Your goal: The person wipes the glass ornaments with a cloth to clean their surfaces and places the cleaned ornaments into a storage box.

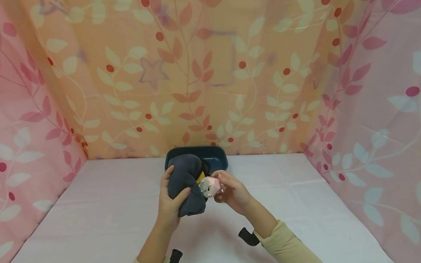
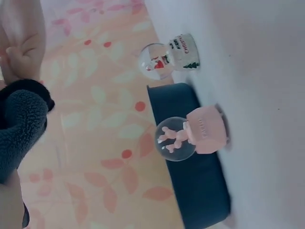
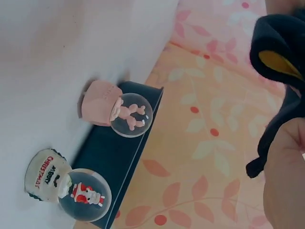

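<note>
My left hand (image 1: 171, 207) grips a dark grey fleece cloth (image 1: 189, 185), thumb across its near side. A yellow lining (image 3: 276, 62) shows inside its opening in the right wrist view. My right hand (image 1: 234, 192) pinches a small pink object (image 1: 211, 186) with a round white end, close beside the cloth. Its kind I cannot tell. Both wrist views show a pink-based snow globe (image 2: 207, 131) with pink figures and a Christmas snow globe (image 3: 47, 176) with a white base and a red-and-white figure. They stand upright on the table.
A dark blue tray (image 1: 218, 159) lies behind the hands at the table's back, partly covered by the cloth. The white table (image 1: 103, 205) extends to both sides. Leaf-patterned curtains (image 1: 212, 69) enclose the back and sides. Black straps (image 1: 248, 237) hang at my wrists.
</note>
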Available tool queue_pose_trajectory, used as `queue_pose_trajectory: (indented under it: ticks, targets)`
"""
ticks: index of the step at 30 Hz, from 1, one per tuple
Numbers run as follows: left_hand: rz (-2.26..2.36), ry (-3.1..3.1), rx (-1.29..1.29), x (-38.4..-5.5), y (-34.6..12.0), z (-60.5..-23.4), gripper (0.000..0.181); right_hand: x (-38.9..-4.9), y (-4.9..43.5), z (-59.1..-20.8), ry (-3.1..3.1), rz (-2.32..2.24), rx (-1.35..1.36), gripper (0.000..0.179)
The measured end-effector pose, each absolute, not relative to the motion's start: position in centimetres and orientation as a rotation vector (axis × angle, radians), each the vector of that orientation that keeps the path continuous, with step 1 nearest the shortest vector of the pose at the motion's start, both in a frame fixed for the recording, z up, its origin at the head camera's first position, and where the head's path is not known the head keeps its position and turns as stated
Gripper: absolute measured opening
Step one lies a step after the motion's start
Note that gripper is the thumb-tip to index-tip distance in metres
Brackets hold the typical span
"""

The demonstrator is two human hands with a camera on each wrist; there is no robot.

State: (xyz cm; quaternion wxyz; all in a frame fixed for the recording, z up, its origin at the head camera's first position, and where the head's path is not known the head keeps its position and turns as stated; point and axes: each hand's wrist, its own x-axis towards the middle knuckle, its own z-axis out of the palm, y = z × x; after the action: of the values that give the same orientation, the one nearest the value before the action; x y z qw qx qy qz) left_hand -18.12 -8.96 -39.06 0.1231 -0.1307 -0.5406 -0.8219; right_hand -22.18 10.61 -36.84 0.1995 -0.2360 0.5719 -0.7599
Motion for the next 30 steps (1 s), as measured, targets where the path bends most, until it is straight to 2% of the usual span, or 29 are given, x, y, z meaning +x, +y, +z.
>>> queue_pose_trajectory:
  ticks: [7, 19, 23, 30]
  targets:
    - [-2.345, -1.755, -0.428, -17.7, -8.1, -38.5, 0.084, -22.0, 10.5, -36.5, 1.637, -2.135, -0.613, 0.019]
    - [-2.318, -1.677, -0.330, -18.3, -7.8, -38.8, 0.071, -22.2, 11.2, -36.7, 1.557, -2.078, -0.748, 0.020]
    - [-2.358, -1.623, -0.317, -18.3, -8.3, -38.7, 0.072, -22.1, 11.5, -36.8, 1.572, -2.056, -0.731, 0.022]
    - [-2.345, -1.654, -0.444, -17.7, -8.0, -38.3, 0.083, -22.4, 11.5, -36.9, 1.659, -2.084, -0.608, 0.018]
